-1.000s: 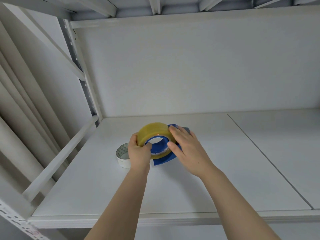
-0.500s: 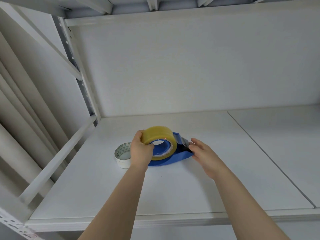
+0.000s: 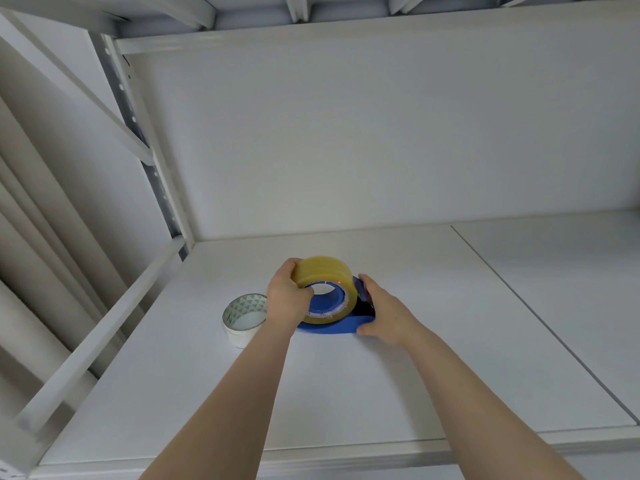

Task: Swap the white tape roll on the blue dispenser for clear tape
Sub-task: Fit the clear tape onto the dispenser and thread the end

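Note:
The yellowish clear tape roll (image 3: 323, 271) sits around the blue hub of the blue dispenser (image 3: 329, 328), which lies on the white shelf (image 3: 346, 393). My left hand (image 3: 285, 301) grips the roll's left side, thumb at the core. My right hand (image 3: 384, 311) holds the dispenser's right end, near the dark cutter. The white tape roll (image 3: 242, 320) rests flat on the shelf just left of my left wrist, off the dispenser.
The shelf's back wall (image 3: 381, 150) rises behind the work. A perforated upright post (image 3: 152, 174) and a diagonal brace (image 3: 93, 341) stand at the left. A seam (image 3: 519, 306) splits the shelf boards at the right. The front edge (image 3: 346, 455) runs below my forearms.
My right hand has moved in from beside the dispenser and taken hold of its right end. My left hand stays on the clear roll, which has tilted more upright on the hub.

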